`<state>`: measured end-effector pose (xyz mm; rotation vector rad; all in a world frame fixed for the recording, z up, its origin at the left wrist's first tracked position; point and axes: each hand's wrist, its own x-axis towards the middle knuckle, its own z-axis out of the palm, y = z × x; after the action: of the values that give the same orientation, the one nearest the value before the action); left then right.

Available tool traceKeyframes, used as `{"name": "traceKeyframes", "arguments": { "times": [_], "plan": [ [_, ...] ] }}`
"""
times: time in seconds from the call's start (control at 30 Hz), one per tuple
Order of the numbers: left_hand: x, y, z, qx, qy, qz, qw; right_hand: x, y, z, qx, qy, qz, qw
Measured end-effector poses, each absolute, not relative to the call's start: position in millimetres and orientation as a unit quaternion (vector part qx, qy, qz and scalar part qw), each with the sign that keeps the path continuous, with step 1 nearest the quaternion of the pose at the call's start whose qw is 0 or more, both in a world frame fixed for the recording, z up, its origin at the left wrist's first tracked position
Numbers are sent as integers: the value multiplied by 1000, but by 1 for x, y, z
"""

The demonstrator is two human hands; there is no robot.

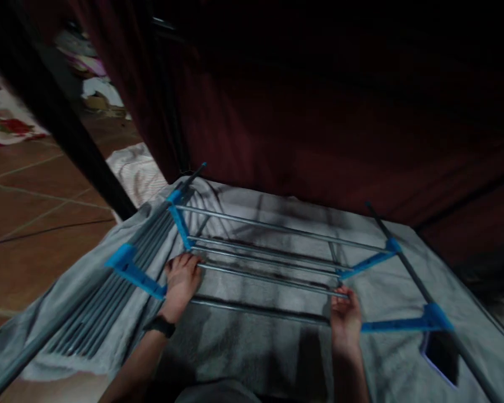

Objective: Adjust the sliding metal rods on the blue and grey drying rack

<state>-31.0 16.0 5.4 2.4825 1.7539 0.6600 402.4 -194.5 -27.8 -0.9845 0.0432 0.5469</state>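
Note:
A rack frame of grey metal tubes with blue plastic brackets point(136, 277) lies across the grey cloth. Several thin cross rods link its two sides. My left hand point(182, 274), with a dark band at the wrist, has its fingers closed round the left end of a grey metal rod point(264, 278). At that rod's right end my right hand point(345, 310) grips it, palm partly upward. Nearer to me, a second cross rod point(260, 309) passes between the two lower brackets. The right lower bracket point(399, 323) is just beside my right hand.
A bundle of loose grey rods point(105, 305) lies on the cloth at the left. A phone point(440, 355) rests at the lower right, partly under the side tube. Dark red curtains point(277, 129) hang behind. Tiled floor point(46, 190) shows at left, past a dark post point(73, 129).

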Motion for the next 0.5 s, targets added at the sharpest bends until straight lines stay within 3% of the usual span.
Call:
{"name": "traceKeyframes", "arguments": {
  "times": [0.27,0.5],
  "plan": [
    [-31,35,8,791,584,170,66,381,-175,3,-427,3,203,881],
    [-38,40,5,754,614,218,78,384,-168,2,-420,30,200,885]
  ]
}}
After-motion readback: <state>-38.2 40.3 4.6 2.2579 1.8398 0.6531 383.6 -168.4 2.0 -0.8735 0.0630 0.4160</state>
